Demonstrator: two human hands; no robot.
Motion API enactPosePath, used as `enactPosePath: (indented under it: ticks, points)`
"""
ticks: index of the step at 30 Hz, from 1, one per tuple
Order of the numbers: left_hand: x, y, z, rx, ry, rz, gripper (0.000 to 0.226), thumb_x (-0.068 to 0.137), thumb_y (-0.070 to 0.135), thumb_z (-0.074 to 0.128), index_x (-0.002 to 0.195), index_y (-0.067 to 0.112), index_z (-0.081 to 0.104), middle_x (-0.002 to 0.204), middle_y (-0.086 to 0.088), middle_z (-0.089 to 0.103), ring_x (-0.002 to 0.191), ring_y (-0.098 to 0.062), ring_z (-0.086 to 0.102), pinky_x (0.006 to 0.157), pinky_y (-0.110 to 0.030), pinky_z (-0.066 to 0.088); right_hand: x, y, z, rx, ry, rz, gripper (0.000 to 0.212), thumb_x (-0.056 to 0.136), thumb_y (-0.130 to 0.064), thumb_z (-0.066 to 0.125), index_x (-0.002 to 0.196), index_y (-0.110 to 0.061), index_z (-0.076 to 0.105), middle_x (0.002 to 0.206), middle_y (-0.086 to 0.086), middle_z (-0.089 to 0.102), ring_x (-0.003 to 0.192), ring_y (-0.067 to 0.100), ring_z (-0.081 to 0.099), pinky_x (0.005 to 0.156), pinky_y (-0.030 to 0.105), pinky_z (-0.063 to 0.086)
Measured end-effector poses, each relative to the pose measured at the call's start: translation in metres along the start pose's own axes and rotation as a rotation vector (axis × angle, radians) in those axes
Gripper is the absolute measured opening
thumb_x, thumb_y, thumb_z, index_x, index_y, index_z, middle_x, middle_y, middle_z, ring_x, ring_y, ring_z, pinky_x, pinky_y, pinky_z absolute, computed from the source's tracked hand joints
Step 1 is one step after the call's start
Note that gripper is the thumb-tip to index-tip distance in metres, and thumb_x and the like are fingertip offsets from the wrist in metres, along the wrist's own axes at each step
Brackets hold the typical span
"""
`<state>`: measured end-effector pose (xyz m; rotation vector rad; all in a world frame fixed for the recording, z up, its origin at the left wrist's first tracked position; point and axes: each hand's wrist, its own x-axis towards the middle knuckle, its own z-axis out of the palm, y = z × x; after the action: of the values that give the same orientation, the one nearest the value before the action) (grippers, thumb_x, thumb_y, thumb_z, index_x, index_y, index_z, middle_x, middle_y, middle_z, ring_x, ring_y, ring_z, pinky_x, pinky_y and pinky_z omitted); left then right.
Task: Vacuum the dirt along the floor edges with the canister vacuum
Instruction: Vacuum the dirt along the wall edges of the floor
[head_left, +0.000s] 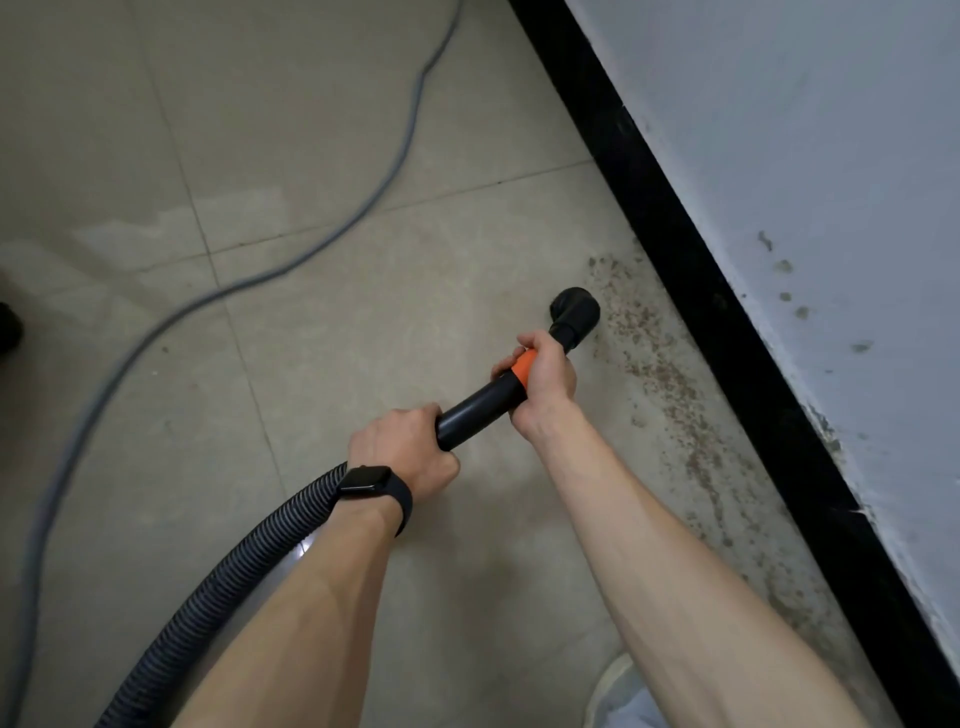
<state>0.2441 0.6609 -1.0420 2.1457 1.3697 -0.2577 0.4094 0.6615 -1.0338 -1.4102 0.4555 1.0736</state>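
I hold a black vacuum wand (474, 410) with both hands. My right hand (545, 375) grips it at the orange collar (521, 372), just behind the black round nozzle (575, 312). My left hand (402, 453), with a black watch on the wrist, grips the wand's rear end where the ribbed grey hose (218, 587) joins. The nozzle hovers at the left edge of a band of brown dirt (670, 384) that runs along the black skirting (727, 332). Whether the nozzle touches the floor I cannot tell.
A grey power cable (311, 244) snakes across the beige floor tiles (363, 130) from the top to the lower left. The white wall (810, 156) above the skirting carries dark stains. A dark object (8, 322) sits at the left edge. A light shoe tip (618, 691) shows at the bottom.
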Motion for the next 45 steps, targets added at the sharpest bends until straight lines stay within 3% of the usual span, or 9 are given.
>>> enactPosePath:
  ticks: [2, 5, 9, 16, 22, 26, 30, 39, 45]
  points:
    - [0.004, -0.001, 0.000, 0.009, 0.019, 0.003, 0.018, 0.070, 0.033, 0.053, 0.088, 0.034, 0.051, 0.064, 0.009, 0.050, 0.055, -0.012, 0.046, 0.052, -0.027, 0.036, -0.001, -0.002, 0.002, 0.034, -0.031, 0.015, 0.014, 0.087, 0.001, 0.061, 0.092, -0.008, 0.051, 0.058, 0.002, 0.050, 0.044, 0.016, 0.047, 0.048, 0.026, 0.048]
    - [0.012, -0.001, -0.002, -0.006, 0.026, -0.003, 0.020, 0.071, 0.034, 0.053, 0.090, 0.034, 0.053, 0.067, 0.009, 0.055, 0.062, -0.015, 0.055, 0.059, -0.028, 0.048, -0.002, -0.002, 0.007, 0.040, -0.073, 0.009, 0.015, 0.091, -0.003, 0.064, 0.096, -0.009, 0.051, 0.062, 0.004, 0.052, 0.051, 0.019, 0.051, 0.053, 0.029, 0.050]
    - [0.022, 0.006, 0.001, -0.005, 0.045, -0.017, 0.021, 0.073, 0.036, 0.053, 0.094, 0.033, 0.055, 0.069, 0.008, 0.056, 0.064, -0.017, 0.058, 0.062, -0.029, 0.052, -0.004, 0.002, 0.012, 0.023, -0.068, 0.014, 0.014, 0.094, -0.008, 0.069, 0.094, -0.010, 0.055, 0.062, 0.003, 0.056, 0.050, 0.017, 0.058, 0.058, 0.034, 0.054]
    - [0.030, 0.028, 0.010, -0.030, 0.040, 0.011, 0.027, 0.075, 0.037, 0.052, 0.101, 0.032, 0.057, 0.073, 0.006, 0.054, 0.067, -0.021, 0.053, 0.060, -0.029, 0.043, 0.004, -0.010, 0.015, -0.047, 0.112, -0.074, 0.021, 0.093, -0.008, 0.068, 0.082, -0.011, 0.051, 0.047, -0.002, 0.049, 0.034, 0.013, 0.043, 0.041, 0.023, 0.041]
    - [0.036, 0.033, 0.011, -0.045, 0.030, 0.035, 0.028, 0.077, 0.037, 0.053, 0.104, 0.031, 0.058, 0.080, 0.004, 0.059, 0.071, -0.022, 0.056, 0.062, -0.029, 0.047, 0.010, -0.016, 0.016, -0.065, 0.136, -0.100, 0.019, 0.090, -0.004, 0.067, 0.081, -0.009, 0.051, 0.049, -0.001, 0.049, 0.033, 0.013, 0.041, 0.039, 0.021, 0.038]
    - [0.041, 0.040, 0.007, -0.016, 0.045, 0.061, 0.028, 0.077, 0.036, 0.053, 0.104, 0.030, 0.058, 0.082, 0.002, 0.061, 0.076, -0.024, 0.061, 0.061, -0.028, 0.040, 0.015, -0.022, 0.017, -0.070, 0.142, -0.103, 0.019, 0.087, -0.001, 0.066, 0.078, -0.010, 0.052, 0.052, -0.001, 0.050, 0.034, 0.013, 0.041, 0.041, 0.022, 0.039]
    - [0.051, 0.052, 0.007, -0.029, 0.046, 0.082, 0.028, 0.078, 0.035, 0.053, 0.104, 0.027, 0.056, 0.073, 0.004, 0.048, 0.067, -0.023, 0.049, 0.060, -0.029, 0.039, 0.023, -0.034, 0.016, -0.064, 0.153, -0.107, 0.017, 0.084, -0.002, 0.066, 0.075, -0.010, 0.054, 0.051, -0.002, 0.052, 0.036, 0.012, 0.042, 0.041, 0.022, 0.040]
    - [0.080, 0.083, 0.011, -0.070, 0.027, 0.080, 0.029, 0.077, 0.036, 0.053, 0.105, 0.027, 0.056, 0.071, 0.004, 0.047, 0.067, -0.023, 0.052, 0.057, -0.029, 0.039, 0.048, -0.069, 0.015, -0.108, 0.154, -0.137, 0.018, 0.087, -0.004, 0.063, 0.074, -0.012, 0.053, 0.055, -0.001, 0.051, 0.035, 0.012, 0.042, 0.039, 0.020, 0.039]
    - [0.094, 0.103, 0.016, -0.275, -0.108, 0.010, 0.025, 0.072, 0.031, 0.054, 0.097, 0.031, 0.059, 0.071, 0.005, 0.057, 0.061, -0.015, 0.055, 0.054, -0.026, 0.044, 0.062, -0.088, 0.012, -0.367, 0.188, -0.221, 0.016, 0.093, -0.007, 0.064, 0.081, -0.011, 0.055, 0.045, -0.004, 0.052, 0.038, 0.012, 0.049, 0.047, 0.027, 0.047]
